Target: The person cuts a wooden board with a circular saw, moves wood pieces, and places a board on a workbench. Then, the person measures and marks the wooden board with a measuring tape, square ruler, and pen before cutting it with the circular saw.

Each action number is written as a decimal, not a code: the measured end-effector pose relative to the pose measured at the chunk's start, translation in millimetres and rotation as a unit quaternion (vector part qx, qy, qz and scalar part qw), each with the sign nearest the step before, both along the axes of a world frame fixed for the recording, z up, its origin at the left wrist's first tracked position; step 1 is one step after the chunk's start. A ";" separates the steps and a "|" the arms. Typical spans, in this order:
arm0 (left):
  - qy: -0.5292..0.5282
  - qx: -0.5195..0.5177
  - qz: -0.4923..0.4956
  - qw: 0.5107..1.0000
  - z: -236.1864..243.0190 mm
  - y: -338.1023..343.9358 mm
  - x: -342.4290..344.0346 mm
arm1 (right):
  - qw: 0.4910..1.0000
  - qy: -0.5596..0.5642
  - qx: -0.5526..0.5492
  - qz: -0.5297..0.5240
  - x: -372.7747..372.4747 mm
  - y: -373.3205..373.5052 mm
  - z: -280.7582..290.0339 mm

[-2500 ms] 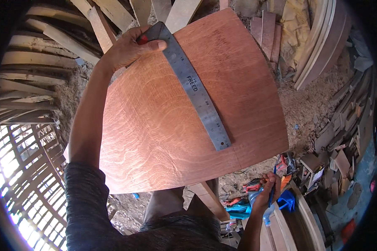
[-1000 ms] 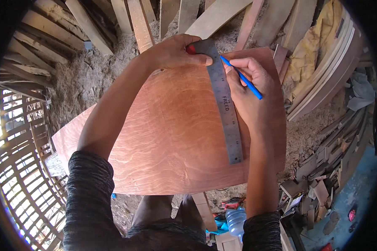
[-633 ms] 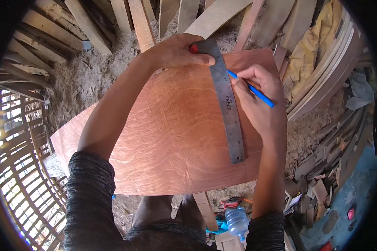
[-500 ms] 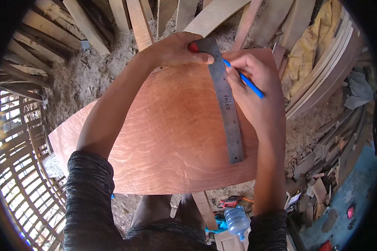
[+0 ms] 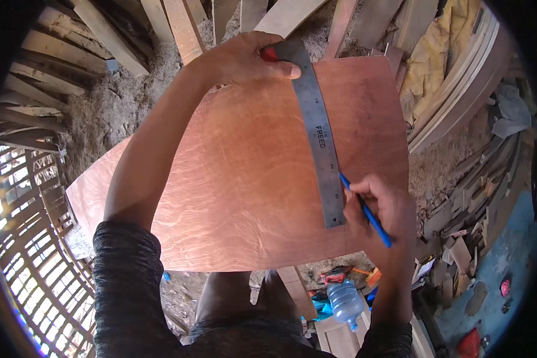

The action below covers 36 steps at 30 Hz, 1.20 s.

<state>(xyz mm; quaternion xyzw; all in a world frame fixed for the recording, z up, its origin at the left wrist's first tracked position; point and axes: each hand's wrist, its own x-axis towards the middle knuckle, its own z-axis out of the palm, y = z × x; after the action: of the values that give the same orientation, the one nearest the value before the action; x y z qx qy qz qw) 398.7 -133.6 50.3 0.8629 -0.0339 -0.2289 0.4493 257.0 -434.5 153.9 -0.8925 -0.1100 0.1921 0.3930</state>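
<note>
A reddish-brown plywood sheet lies flat in front of me. Across its right part runs a dark steel square, its long marked blade pointing toward me. At the sheet's far edge, my left hand is closed on the far end of the square, thumb on top, beside a red part partly hidden by the fingers. My right hand pinches a slim blue pen. The pen's tip touches or nearly touches the blade's right edge, close to its near end.
Wooden planks lean and lie beyond the sheet. Curved timber strips and yellow cloth are at the far right, with scrap wood below. Near my legs lies a clear blue plastic bottle. Slatted framework stands at left.
My right hand has slid toward me along the blade with the pen, from near its far end to near its near end. My left hand keeps its hold on the square.
</note>
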 end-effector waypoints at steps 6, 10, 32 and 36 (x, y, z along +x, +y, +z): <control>-0.005 0.035 0.047 0.998 -9.9 -6.1 0.5 | 0.999 -0.012 -0.028 0.009 -25.5 -22.3 3.1; 0.018 0.006 0.017 1.000 -23.8 0.7 6.1 | 0.999 -0.001 -0.003 -0.034 -25.9 -16.2 -0.5; -0.028 0.007 0.005 1.000 -5.8 1.0 0.0 | 0.870 -0.398 0.192 -0.219 91.8 7.5 4.0; -0.059 0.088 -0.023 0.994 19.2 52.0 -19.5 | 0.835 -0.390 0.125 -0.369 4.2 -97.9 5.5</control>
<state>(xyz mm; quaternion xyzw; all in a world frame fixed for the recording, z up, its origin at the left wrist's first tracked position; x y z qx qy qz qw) 379.2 -81.6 69.6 0.9102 -0.0602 -0.1897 0.3631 261.2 -532.4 159.4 -0.8113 0.0601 -0.3459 0.4674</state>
